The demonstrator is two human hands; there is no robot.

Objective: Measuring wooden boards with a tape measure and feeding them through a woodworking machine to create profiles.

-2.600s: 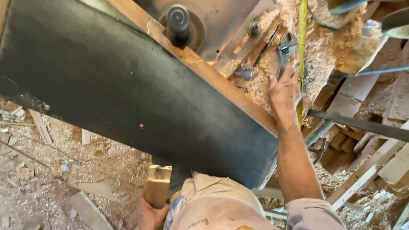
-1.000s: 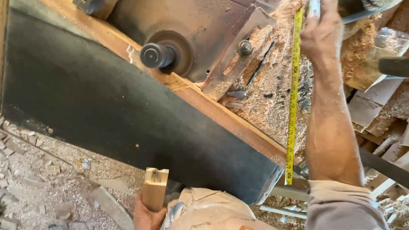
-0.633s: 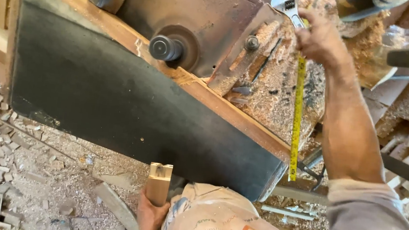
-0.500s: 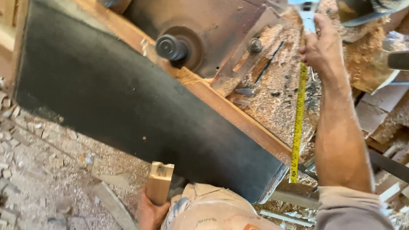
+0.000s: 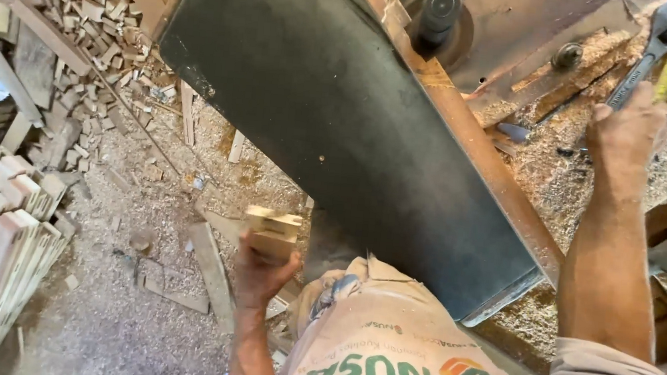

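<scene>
left hand (image 5: pixel 262 266) gripping wooden block (image 5: pixel 273 230) | right hand (image 5: pixel 624 128) closed, seemingly around adjustable wrench (image 5: pixel 651 46)

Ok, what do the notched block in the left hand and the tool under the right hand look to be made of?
The notched block in the left hand looks like raw, unfinished wood: pale tan, sawn faces, matching the offcuts around. The adjustable wrench at the right hand looks like bare steel: grey, dull sheen, probably a bluish tint or coating at its head.
</scene>
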